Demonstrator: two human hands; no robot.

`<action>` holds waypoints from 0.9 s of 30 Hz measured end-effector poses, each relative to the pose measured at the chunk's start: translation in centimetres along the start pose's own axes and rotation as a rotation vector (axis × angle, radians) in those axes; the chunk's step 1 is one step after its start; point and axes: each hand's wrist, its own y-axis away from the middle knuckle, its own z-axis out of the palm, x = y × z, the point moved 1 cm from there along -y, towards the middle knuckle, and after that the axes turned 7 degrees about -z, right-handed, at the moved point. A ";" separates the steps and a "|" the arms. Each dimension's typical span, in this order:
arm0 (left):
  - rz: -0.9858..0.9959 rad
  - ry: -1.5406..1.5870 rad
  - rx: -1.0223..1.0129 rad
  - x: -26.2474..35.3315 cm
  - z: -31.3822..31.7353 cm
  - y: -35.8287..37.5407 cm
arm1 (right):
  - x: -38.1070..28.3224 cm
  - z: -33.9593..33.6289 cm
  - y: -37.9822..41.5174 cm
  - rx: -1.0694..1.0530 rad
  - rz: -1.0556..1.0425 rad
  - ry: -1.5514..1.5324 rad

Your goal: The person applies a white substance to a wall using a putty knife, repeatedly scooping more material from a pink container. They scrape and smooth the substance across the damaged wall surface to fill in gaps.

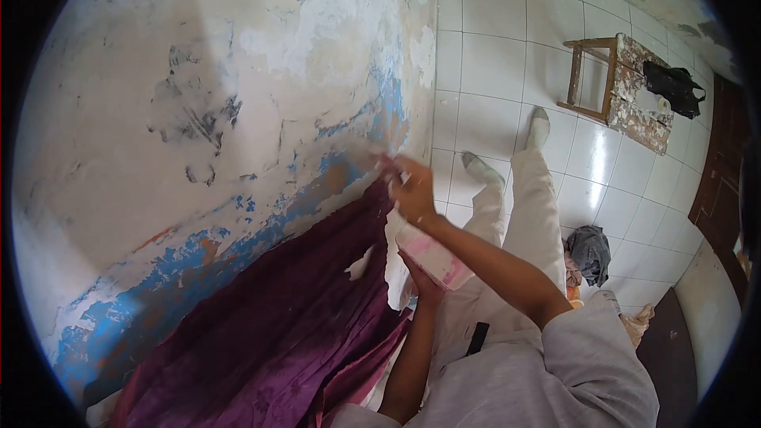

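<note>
My right hand (414, 192) is closed around a small tool (386, 162) with a reddish handle, held up against the peeling wall (261, 103). Motion smears its pale tip, which looks like a putty knife's blade. Lower down, close to my body, my left hand (424, 279) grips a white and pink container (434, 257) from below. What the container holds cannot be made out. A dark purple cloth (293, 301) with a hole in it hangs or lies along the wall's foot, just left of both hands.
On the white tiled floor (491, 55) stands a paint-spattered wooden stool (626, 87) carrying a black bag (674, 89). A grey plastic bag (588, 255) lies right of my legs. At the far right is a brown door (717, 166).
</note>
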 end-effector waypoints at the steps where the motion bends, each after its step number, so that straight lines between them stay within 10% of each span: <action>1: -0.007 -0.007 -0.002 0.4 0.6 0.4 | 0.3 -0.8 -1.3 0.056 0.184 0.014; 2: -0.012 -0.014 -0.008 0.8 0.9 0.5 | 0.6 -1.2 -3.3 0.113 0.366 0.028; 11: -0.021 0.074 -0.069 1.1 -1.5 0.6 | 0.2 4.6 -4.4 0.044 -0.231 0.399; 17: -0.013 -0.001 -0.032 1.2 -1.1 0.0 | 0.3 -0.8 -0.5 -0.126 0.036 -0.377; 21: -0.017 -0.005 -0.034 2.0 0.2 0.7 | 3.9 -3.4 -5.9 0.062 0.168 0.273; 24: -0.013 0.010 -0.078 2.3 -0.2 0.3 | 8.7 -0.6 -8.0 0.218 -0.004 0.199; 25: -0.014 0.021 -0.084 2.3 -0.3 0.4 | 7.7 1.0 -7.4 0.136 0.239 -0.152; 27: -0.015 0.010 -0.075 2.5 -0.4 0.9 | 4.1 4.6 -6.1 0.100 -0.205 0.284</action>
